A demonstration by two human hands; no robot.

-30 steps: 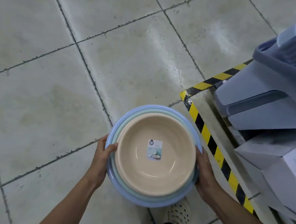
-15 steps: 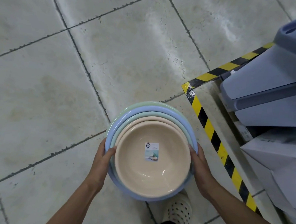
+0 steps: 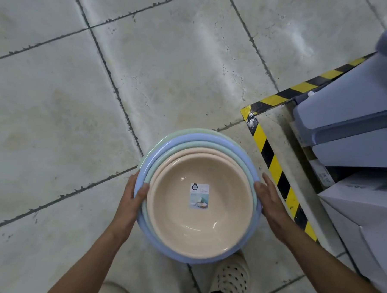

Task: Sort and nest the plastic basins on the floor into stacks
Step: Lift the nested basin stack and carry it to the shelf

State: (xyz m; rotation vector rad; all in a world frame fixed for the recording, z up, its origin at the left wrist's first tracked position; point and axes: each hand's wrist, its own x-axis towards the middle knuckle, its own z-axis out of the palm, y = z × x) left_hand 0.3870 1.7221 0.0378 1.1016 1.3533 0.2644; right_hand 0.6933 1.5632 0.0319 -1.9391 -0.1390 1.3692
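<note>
While we are holding the nested stack [image 3: 198,202] between our hands over the tiled floor [image 3: 78,95], just beside the striped tape [image 3: 274,168], the sorting is looking well advanced. The beige basins [image 3: 206,225] are sitting inside a green basin [image 3: 188,143], and that inside a blue basin [image 3: 188,137]. Our left hand [image 3: 131,197] is gripping the blue rim, thumb hooked over it. Our right hand [image 3: 272,202] is pressing flat-fingered against the opposite side. No loose basins are showing, so we are judging that only setting this stack down is remaining.
</note>
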